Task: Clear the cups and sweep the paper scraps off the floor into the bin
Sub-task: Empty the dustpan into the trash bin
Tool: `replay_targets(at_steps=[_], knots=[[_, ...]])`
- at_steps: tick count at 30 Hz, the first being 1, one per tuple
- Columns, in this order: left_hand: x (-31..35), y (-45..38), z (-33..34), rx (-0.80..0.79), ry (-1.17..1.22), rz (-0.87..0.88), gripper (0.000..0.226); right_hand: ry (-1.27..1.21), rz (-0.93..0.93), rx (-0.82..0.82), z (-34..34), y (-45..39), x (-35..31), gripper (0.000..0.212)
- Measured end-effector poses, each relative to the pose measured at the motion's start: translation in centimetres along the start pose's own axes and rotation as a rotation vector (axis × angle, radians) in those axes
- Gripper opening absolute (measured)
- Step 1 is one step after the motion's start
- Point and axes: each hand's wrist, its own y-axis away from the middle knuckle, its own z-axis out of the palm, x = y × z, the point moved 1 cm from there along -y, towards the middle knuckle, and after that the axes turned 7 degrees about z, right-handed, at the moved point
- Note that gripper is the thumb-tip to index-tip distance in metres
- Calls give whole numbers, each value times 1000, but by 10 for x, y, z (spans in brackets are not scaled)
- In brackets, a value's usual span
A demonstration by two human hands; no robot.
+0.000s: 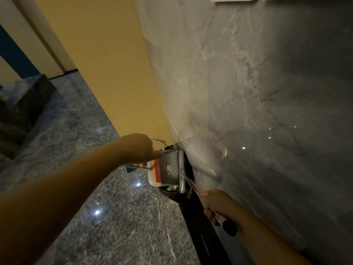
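Nearest, at the lower right: right hand (214,204) gripping the metal handle (193,185) of the dustpan, fingers (209,213) curling tight round the shaft just short of its black end cap (230,227). Handle rising leftward and farther to the grey dustpan (168,167), tilting over a dark round bin (172,195) standing on the floor (114,217) against the foot of the grey marble wall (248,92). Orange comb teeth (157,170) lining the left edge of the pan. Pan covering most of the bin mouth; something pale and crumpled showing just inside the near rim, too dim and small for naming as scraps or cups. Contents of the pan itself not readable.

Farther left: left hand (140,148) reaching in from the lower left, resting at the upper left corner of the pan beside a thin metal broom shaft (138,166). Fingers hiding behind the back of the hand, so spread or pinching impossible to tell. Wire loop (158,143) curving just beyond the knuckles.

Beyond: yellow wall panel (105,64) meeting the marble at a corner above the bin. Far left: dark stone block (28,104) sitting on the speckled floor.
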Motion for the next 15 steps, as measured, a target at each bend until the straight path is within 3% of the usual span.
replay_targets(at_steps=[2, 5, 15], knots=[[-10, 0, 1, 76, -109, -70, 55, -41, 91, -32, 0, -3, 2, 20], [-17, 7, -8, 166, -63, -169, 51, -37, 96, -26, 1, -7, 1, 21], [9, 10, 3, 169, -157, -110, 48, -11, 106, -24, 3, -2, -2, 23]])
